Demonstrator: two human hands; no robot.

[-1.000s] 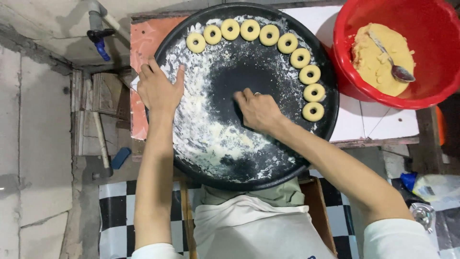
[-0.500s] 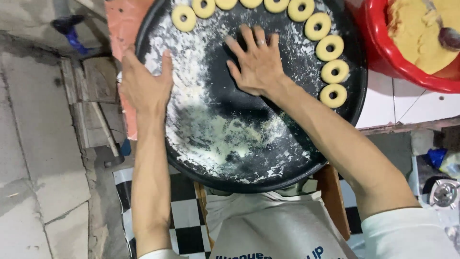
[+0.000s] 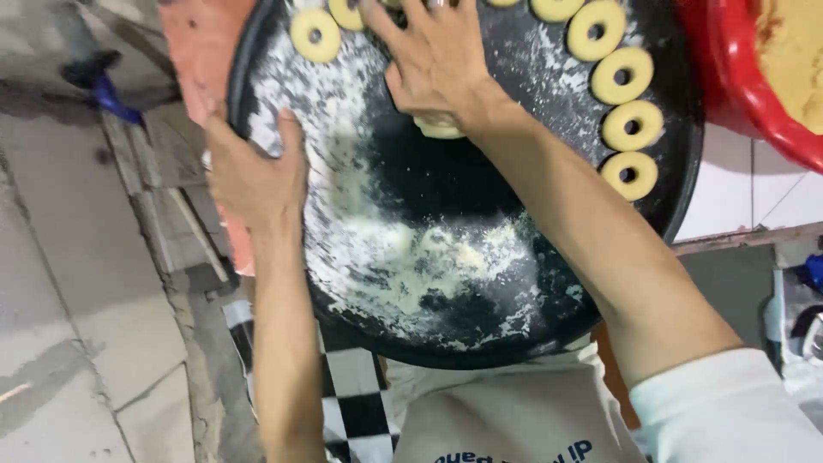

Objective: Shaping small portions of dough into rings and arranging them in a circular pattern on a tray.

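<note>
Tray: round black metal tray [image 3: 660, 197], dusted with white flour, on the table edge.
Right hand: right hand [image 3: 437, 64] lies flat with fingers spread, palm pressing down on a pale lump of dough [image 3: 439, 129].
Dough position: under the heel of the palm, near the tray's centre; only its near edge shows.
Left hand: left hand [image 3: 253, 176] open, resting on the tray's left rim.
Rings: pale ring-shaped dough pieces [image 3: 626, 77] line the far and right rim.
Bowl: red plastic bowl [image 3: 741, 81], just right of the tray.
</note>
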